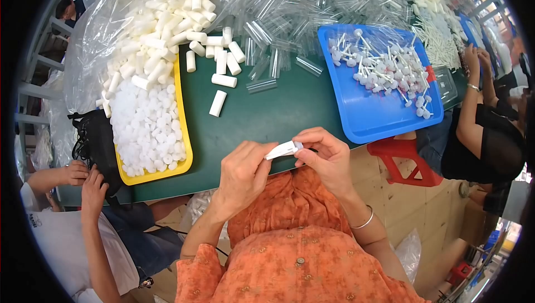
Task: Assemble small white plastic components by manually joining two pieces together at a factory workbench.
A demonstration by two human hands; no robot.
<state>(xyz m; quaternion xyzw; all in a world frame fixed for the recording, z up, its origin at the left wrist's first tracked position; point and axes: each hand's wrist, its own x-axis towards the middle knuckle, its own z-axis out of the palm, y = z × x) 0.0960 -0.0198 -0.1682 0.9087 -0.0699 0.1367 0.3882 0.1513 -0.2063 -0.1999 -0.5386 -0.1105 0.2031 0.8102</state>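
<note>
A white cylinder (282, 150) is held up between both hands, just past the table's near edge. My left hand (243, 174) is closed on its left end, thumb and fingers pinching it. My right hand (329, 159) pinches a small translucent piece (298, 146) at the cylinder's right end. Whether that piece sits in the cylinder or only against it, I cannot tell. Similar white cylinders (224, 80) lie loose beyond my hands, several heaped at the far left. A yellow tray (188, 152) left of my hands holds many small translucent white caps (150, 130).
On the right a blue tray (356, 115) holds white sticks with round translucent heads (390, 72). Clear plastic tubes (309, 66) pile up at the back of the green table (278, 108). Co-workers sit at both sides; a black bag (97, 141) lies left and a red stool (398, 164) stands right.
</note>
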